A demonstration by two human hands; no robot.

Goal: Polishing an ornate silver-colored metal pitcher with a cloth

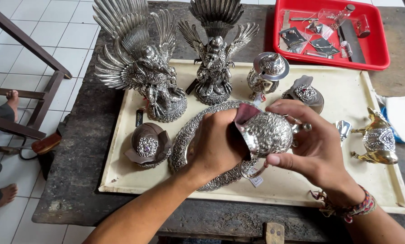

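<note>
Dark worn table (pixel 76 180), cream tray (pixel 347 104) of silverware; left hand (pixel 216 147) and right hand (pixel 313 144) both closed round embossed silver pot (pixel 268 133) — held above oval silver platter (pixel 184 140); winged statues behind.

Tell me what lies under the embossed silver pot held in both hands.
Beneath the embossed silver pot lies an ornate oval silver tray on a cream board. The left hand and the pot cover the tray's centre, so anything there is hidden.

Both hands (pixel 216 147) (pixel 313 144) grip embossed silver pot (pixel 268 133) (tilted) above oval tray (pixel 184 140); bird statues (pixel 141 63) behind
</note>
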